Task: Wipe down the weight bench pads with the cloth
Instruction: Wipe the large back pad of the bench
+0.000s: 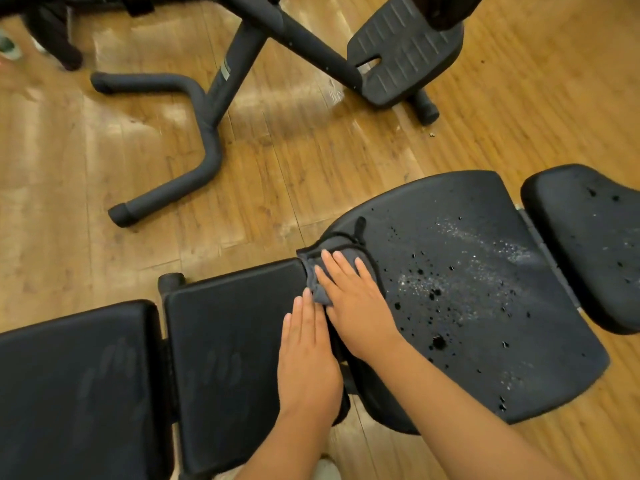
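The cloth point(341, 263), dark grey and crumpled, lies at the near-left edge of the wide seat pad point(478, 292), just where this pad meets the middle pad point(235, 348). The right hand point(356, 306) lies flat on the cloth with its fingers straight and a little apart, pressing it on the pad. The left hand point(306, 358) rests beside it on the right end of the middle pad, fingers straight and together, its fingertips touching the cloth's near fold.

The wide seat pad is black and carries many dark wet drops and a pale streak of fine spray across its middle. To the right of it, across a narrow gap, stands the far-right pad point(585, 244), also with some drops. The middle pad and the near-left pad point(76, 393) look matt and show faint finger marks.

All pads stand over a wooden floor point(104, 202) of yellow-brown boards with pale shine in places. Far from the pads, a black tubular frame point(204, 140) with a curved foot lies on the floor, and next to it a ribbed black footplate point(405, 50). Between this frame and the pads there is a broad band of bare floor. A dark shape at the far-left corner is too blurred to identify.
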The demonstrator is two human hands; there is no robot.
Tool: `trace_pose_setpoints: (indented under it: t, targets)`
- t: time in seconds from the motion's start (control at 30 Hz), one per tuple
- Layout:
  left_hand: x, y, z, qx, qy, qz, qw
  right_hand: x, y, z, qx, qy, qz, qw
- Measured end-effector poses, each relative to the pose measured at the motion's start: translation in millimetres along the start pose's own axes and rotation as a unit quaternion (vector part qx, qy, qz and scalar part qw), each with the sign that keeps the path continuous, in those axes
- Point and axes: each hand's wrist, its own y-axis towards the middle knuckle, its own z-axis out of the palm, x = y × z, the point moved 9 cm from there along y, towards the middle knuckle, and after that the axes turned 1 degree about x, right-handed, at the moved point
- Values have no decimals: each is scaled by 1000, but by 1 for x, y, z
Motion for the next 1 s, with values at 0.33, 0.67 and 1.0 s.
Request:
trace_pose_setpoints:
  t: [0.33, 0.67, 1.0]
  targets:
    - [1, 1, 3, -7, 32, 8, 999, -2, 0, -2, -31, 54, 20, 998]
    - [-2, -1, 4, -36, 72, -17, 997, -12, -10, 1, 2, 149, -25, 989]
    - [-2, -2, 5, -37, 72, -6, 997, -23, -74, 12, -31, 116, 18, 993]
